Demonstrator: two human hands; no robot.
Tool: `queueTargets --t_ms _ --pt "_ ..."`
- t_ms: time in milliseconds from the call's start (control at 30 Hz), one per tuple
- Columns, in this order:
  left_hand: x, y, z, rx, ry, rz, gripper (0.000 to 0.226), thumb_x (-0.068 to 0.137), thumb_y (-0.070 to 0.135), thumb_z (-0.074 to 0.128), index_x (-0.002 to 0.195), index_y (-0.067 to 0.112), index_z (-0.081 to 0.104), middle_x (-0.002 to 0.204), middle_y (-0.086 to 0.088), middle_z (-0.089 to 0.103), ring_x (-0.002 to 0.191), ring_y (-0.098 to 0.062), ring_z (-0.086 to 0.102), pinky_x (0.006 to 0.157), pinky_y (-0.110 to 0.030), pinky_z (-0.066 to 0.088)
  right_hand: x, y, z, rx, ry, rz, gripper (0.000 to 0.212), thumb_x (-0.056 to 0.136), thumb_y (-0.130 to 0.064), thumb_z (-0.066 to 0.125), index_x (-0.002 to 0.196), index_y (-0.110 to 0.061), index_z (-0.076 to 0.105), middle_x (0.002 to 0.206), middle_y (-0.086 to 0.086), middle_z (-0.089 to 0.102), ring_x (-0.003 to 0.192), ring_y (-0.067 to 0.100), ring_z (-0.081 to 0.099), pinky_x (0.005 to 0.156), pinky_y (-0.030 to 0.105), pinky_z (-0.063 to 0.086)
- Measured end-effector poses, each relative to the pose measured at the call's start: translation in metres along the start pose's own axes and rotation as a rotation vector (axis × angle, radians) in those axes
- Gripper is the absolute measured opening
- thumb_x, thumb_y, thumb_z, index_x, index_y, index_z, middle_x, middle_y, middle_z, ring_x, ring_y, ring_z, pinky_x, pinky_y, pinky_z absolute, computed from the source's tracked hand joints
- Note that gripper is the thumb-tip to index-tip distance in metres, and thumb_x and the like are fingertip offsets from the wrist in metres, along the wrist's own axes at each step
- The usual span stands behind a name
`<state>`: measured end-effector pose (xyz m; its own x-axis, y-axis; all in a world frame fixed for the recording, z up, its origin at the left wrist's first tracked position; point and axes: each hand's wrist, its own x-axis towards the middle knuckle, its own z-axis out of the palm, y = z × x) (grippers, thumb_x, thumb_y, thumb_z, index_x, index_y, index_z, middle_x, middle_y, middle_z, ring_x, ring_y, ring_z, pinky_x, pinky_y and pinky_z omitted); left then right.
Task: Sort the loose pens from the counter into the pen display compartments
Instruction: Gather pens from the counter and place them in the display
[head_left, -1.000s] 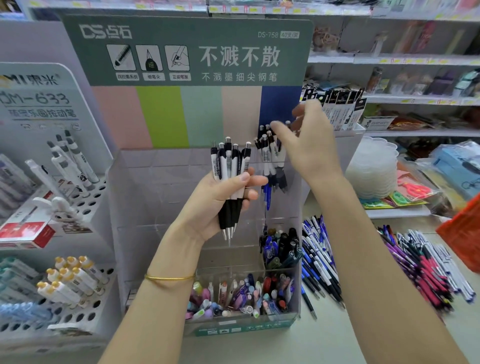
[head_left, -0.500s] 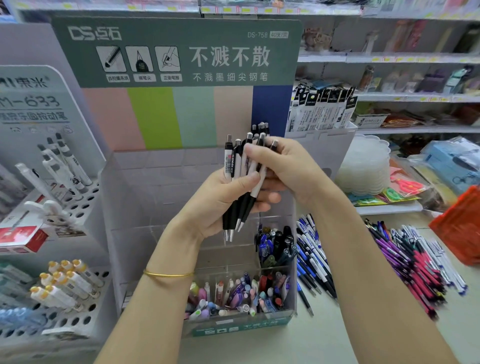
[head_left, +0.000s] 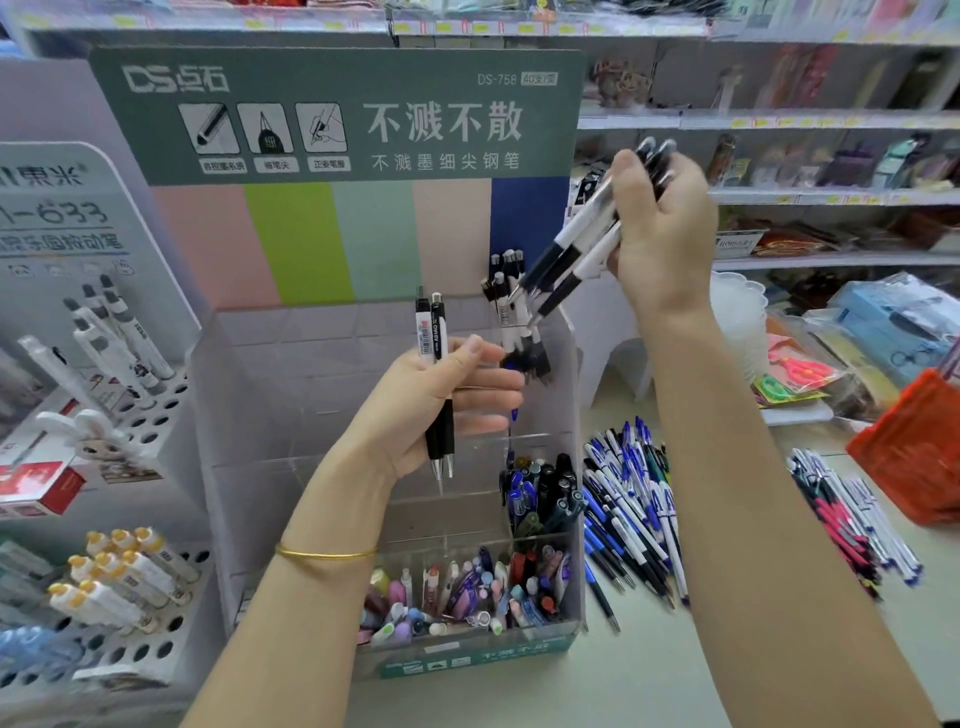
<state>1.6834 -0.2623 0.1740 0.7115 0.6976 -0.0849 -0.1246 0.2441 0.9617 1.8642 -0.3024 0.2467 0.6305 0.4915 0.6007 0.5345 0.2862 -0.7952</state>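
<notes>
- Clear acrylic pen display (head_left: 260, 395) with stepped compartments and a green header card (head_left: 332, 114) behind.
- Rear right compartment: standing black-and-white pens (head_left: 511, 312), clips up, lower ends blurred behind the acrylic.
- Middle right compartment: dark pens (head_left: 540, 493), blue and black, upright and tightly packed.
- Front compartment: pastel pens (head_left: 467, 592), mixed and jumbled; number unreadable.
- Left hand (head_left: 441, 395): thumb and fingers curled round two pens (head_left: 436, 374), held before the display. Long axis vertical, tips down, buttons up.
- Right hand (head_left: 660, 228): fingers closed round a pen bundle (head_left: 576, 249), black and white, raised above the rear right compartment. Long axis diagonal, tips down-left toward that compartment, buttons up-right. Motion blur; number unclear.
- Counter (head_left: 675, 665): blue-and-white loose pens (head_left: 628, 509) heaped just beside the display's right wall; pink-and-black loose pens (head_left: 852, 525) in a second heap farther right.
- Orange basket (head_left: 919, 457), cut off by the right edge.
</notes>
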Motion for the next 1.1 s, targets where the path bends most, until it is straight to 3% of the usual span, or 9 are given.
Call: queueTargets --t_ms 67,133,300,467,600,667,733,900,1100 --pt "0.003 0.0 0.001 0.048 0.04 0.025 0.022 0.097 0.025 0.05 0.095 0.005 0.058 0.064 -0.003 0.065 0.043 -0.008 0.053 0.038 -0.017 0.042 0.003 -0.003 0.005 -0.102 0.095 -0.134 0.023 0.097 -0.025 0.049 0.075 -0.023 0.044 0.069 -0.011 0.047 0.064 0.005 0.045 0.063 0.019 0.036" --pt "0.005 0.001 0.002 0.048 0.041 0.044 0.021 0.09 0.027 0.056 0.091 0.006 0.056 0.057 0.001 0.055 0.036 -0.004 0.037 0.034 -0.014 0.029 0.003 -0.001 0.012 -0.214 0.087 -0.227 0.017 0.097 -0.022 0.049 0.082 -0.015 0.048 0.075 -0.006 0.046 0.067 0.007 0.041 0.063 0.012 0.03" --pt "0.008 0.0 0.004 -0.015 0.021 0.054 0.012 0.09 0.011 0.059 0.08 0.011 0.051 0.056 0.001 0.049 0.038 -0.004 0.033 0.035 -0.014 0.026 0.001 0.016 0.031 -0.534 -0.244 -0.121 0.025 0.098 -0.025 0.05 0.104 -0.003 0.057 0.099 0.01 0.054 0.082 0.016 0.042 0.067 0.021 0.025" --pt "0.008 -0.001 0.002 -0.022 -0.031 0.051 0.017 0.08 0.013 0.063 0.075 0.011 0.048 0.059 0.001 0.046 0.043 -0.004 0.033 0.038 -0.014 0.026 0.001 0.03 0.035 -0.759 -0.533 0.097 0.027 0.093 -0.023 0.055 0.073 -0.011 0.042 0.073 0.005 0.046 0.078 0.027 0.047 0.062 0.03 0.03" --pt "0.008 -0.001 0.003 -0.028 -0.06 0.079 0.008 0.094 0.008 0.052 0.086 0.007 0.052 0.063 0.0 0.052 0.046 -0.005 0.038 0.041 -0.014 0.03 -0.002 0.033 0.019 -0.507 -0.549 0.252 0.027 0.09 -0.035 0.061 0.095 -0.009 0.053 0.08 0.005 0.057 0.078 0.025 0.057 0.063 0.032 0.047" --pt "0.008 -0.001 0.005 -0.033 -0.064 0.094 0.013 0.097 0.01 0.047 0.091 0.004 0.056 0.065 -0.001 0.055 0.047 -0.005 0.039 0.042 -0.015 0.031 -0.006 0.025 0.006 -0.37 -0.397 0.23 0.027 0.09 -0.033 0.061 0.103 -0.012 0.052 0.092 0.005 0.061 0.084 0.023 0.062 0.073 0.04 0.054" --pt "0.01 -0.001 0.008 -0.018 -0.085 0.111 0.017 0.098 0.012 0.046 0.093 0.003 0.058 0.065 -0.001 0.056 0.047 -0.005 0.039 0.043 -0.015 0.031 -0.015 0.014 -0.005 -0.274 -0.24 0.099 0.007 0.091 -0.02 0.058 0.096 -0.015 0.055 0.085 0.002 0.061 0.076 0.02 0.064 0.066 0.037 0.055" --pt "0.013 0.002 0.021 0.059 -0.194 0.106 0.016 0.097 0.011 0.047 0.087 0.004 0.057 0.062 0.0 0.053 0.045 -0.005 0.036 0.043 -0.015 0.03 -0.045 -0.009 -0.006 0.002 -0.755 0.277 0.021 0.091 -0.022 0.064 0.087 -0.001 0.068 0.061 -0.001 0.059 0.046 0.008 0.051 0.043 0.017 0.042" --pt "0.014 0.003 0.027 0.157 -0.235 0.039 0.021 0.097 0.015 0.049 0.083 0.003 0.057 0.06 0.0 0.049 0.044 -0.004 0.033 0.041 -0.015 0.026 -0.04 -0.002 -0.002 0.113 -0.873 0.274 0.012 0.086 -0.009 0.068 0.077 -0.004 0.063 0.074 0.013 0.065 0.054 0.016 0.057 0.042 0.022 0.042"
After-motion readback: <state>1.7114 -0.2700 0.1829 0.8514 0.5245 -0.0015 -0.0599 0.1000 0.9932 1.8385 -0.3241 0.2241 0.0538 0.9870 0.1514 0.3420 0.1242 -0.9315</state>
